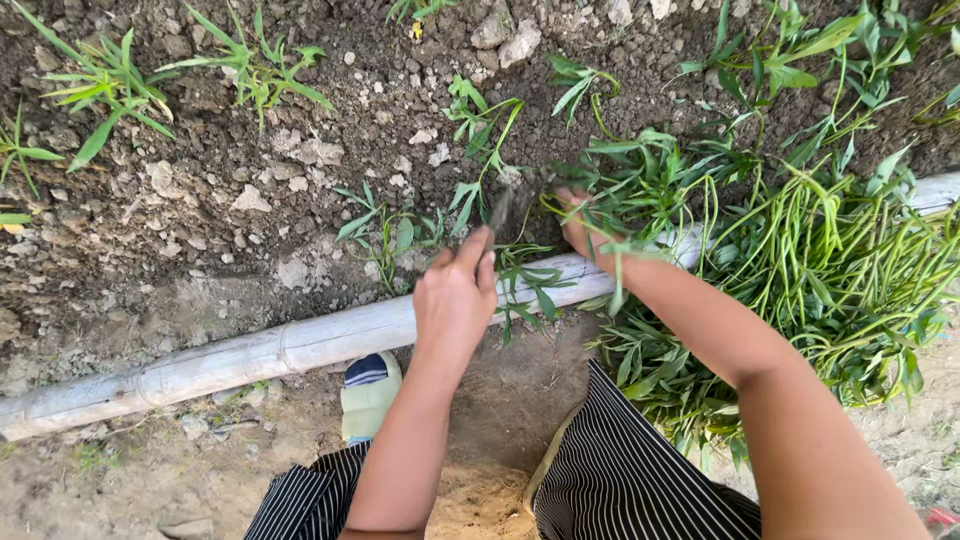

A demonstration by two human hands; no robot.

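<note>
The left hand [455, 290] is closed around a small dark digging tool [500, 208], its tip at the soil [230, 150] beyond the bamboo pole [250, 352]. The right hand [580, 225] clasps leafy green cuttings [640, 185] (a large heap of them lies alongside).

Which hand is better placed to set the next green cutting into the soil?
Probably the right hand: it already grasps green cuttings beside the big pile. The left hand is occupied, pressing a small dark tool into the soil.
</note>
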